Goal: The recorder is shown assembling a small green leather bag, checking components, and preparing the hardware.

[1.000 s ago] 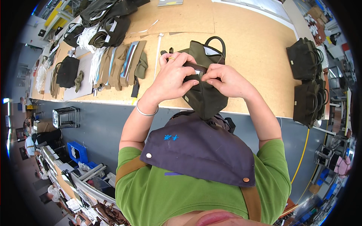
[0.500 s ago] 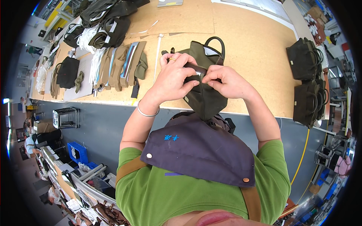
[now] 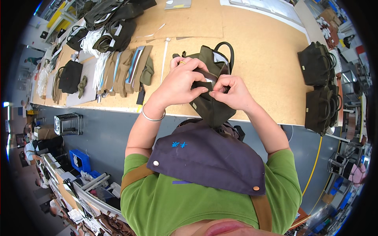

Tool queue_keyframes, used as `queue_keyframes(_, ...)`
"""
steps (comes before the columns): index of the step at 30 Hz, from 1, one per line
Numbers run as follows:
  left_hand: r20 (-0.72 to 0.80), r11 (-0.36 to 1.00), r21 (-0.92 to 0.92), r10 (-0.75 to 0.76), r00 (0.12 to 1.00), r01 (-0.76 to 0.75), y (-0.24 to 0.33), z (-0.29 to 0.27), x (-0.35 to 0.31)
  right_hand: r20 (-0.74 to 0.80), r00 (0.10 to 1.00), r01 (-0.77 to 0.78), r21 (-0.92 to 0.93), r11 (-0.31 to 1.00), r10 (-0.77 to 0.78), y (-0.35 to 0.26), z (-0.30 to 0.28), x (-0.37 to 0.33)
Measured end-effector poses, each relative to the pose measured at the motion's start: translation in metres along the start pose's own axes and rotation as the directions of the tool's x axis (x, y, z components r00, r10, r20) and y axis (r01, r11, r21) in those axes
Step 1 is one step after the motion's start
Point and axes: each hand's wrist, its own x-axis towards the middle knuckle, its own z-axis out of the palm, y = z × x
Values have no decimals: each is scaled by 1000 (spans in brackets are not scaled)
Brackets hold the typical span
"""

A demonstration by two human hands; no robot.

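Note:
A dark olive handbag (image 3: 214, 108) lies on the table's near edge in front of me, its dark handle (image 3: 227, 49) standing up at the far side. Along its opening runs a brown zipper (image 3: 208, 74), with white lining showing beneath. My left hand (image 3: 183, 80) grips the bag's edge at the left of the zipper, thumb and fingers closed on the fabric. On the other side my right hand (image 3: 232, 91) pinches the bag near the zipper's near end, fingertips close to the left thumb. Whether a small part is between the right fingertips is hidden.
Folded tan and striped fabric pieces (image 3: 126, 70) lie on the table (image 3: 267, 70) at left. A black bag (image 3: 71, 76) and a heap of dark bags (image 3: 114, 23) are beyond them. Finished-looking dark bags (image 3: 319, 65) stand along the right edge. A stool (image 3: 67, 124) is on the floor.
My right hand has moved slightly down and left, nearer the left thumb. The bag's opening has spread a little, showing more of the zipper.

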Motion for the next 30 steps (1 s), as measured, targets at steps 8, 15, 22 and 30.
queue_keyframes(8, 13, 999, 28, -37, 999, 36, -6, 2, 0, -29, 944, 222, -678, 700, -328, -35, -16, -2)
queue_keyframes(15, -88, 999, 30, 35, 995, -33, -8, 5, 3, 203, 973, -43, -297, 954, 107, -22, -47, 27)
queue_keyframes(22, -48, 998, 67, 13, 999, -10, -10, -1, 5, 210, 975, -89, 63, 994, 74, -7, -52, 34)
queue_keyframes(30, 26, 997, -75, -33, 999, 35, -18, -2, 11, 151, 987, -53, -49, 997, 60, -22, -46, 37)
